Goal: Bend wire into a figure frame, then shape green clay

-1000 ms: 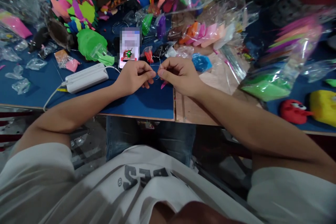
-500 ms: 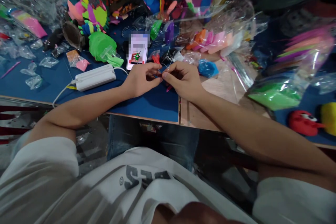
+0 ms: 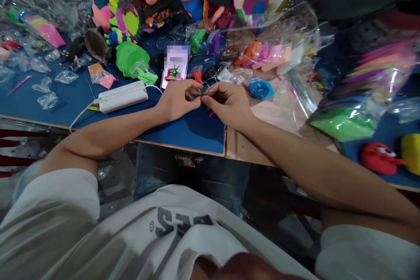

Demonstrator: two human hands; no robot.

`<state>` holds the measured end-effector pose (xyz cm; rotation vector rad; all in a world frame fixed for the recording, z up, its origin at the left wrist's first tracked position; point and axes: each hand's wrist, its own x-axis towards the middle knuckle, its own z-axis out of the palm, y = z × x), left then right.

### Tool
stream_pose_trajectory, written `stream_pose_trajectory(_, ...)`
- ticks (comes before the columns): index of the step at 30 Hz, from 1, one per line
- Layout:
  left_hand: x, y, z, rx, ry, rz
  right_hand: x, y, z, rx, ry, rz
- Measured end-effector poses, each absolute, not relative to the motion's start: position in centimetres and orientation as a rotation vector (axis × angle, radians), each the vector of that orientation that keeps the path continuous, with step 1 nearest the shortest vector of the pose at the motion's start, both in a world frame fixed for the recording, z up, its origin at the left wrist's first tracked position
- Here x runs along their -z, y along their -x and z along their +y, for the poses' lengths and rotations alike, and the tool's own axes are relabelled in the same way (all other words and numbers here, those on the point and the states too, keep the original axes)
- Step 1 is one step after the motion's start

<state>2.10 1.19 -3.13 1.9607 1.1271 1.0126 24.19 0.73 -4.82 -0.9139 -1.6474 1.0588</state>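
My left hand (image 3: 179, 99) and my right hand (image 3: 226, 103) meet fingertip to fingertip over the blue mat (image 3: 193, 129). Both pinch a thin metal wire (image 3: 206, 88) that loops up between them. A small pink tool tip (image 3: 211, 113) shows under my right hand. A phone (image 3: 174, 69) lies just beyond my left hand, its screen showing a green and red figure. A white power bank (image 3: 123, 96) with a cable lies to the left of my left hand.
Clay figures and foam shapes (image 3: 121, 13) crowd the back of the table. Clear bags of coloured clay (image 3: 265, 50) lie to the right, with a green pack (image 3: 344, 122), a red figure (image 3: 377, 157) and a yellow one (image 3: 411, 153). Small empty bags (image 3: 47, 98) lie at left.
My hands have closed together, fingertips now touching around the wire that a second ago stretched between them. The view has shifted slightly, with the table scene lower and further right.
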Motion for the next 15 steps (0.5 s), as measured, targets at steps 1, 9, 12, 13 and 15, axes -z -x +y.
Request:
stream_pose_trajectory(1, 3.08, -2.08, 1.18, -1.01, -1.965, 1.141, 4.78, -24.15, 0.66, -1.065, 0.928, -1.653)
stream_pose_trajectory(9, 3.06, -2.0, 0.95, -1.024, -2.017, 1.134, 4.29, -24.35, 0.15, -0.847, 0.954, -1.74)
stream_pose_trajectory(12, 3.43, -1.93, 1.11, -1.045, -2.046, 1.113, 4.38, -24.46, 0.23, -0.828, 0.993, -1.725)
stream_pose_trajectory(13, 3.56, -1.9, 1.18, -1.057, -2.05, 1.1, 4.43, -24.48, 0.3, -0.832, 1.011, -1.714)
stream_pose_trajectory(15, 3.7, -1.85, 1.28, -1.083, -2.034, 1.065, 4.51, -24.5, 0.47, -0.842, 1.037, -1.685)
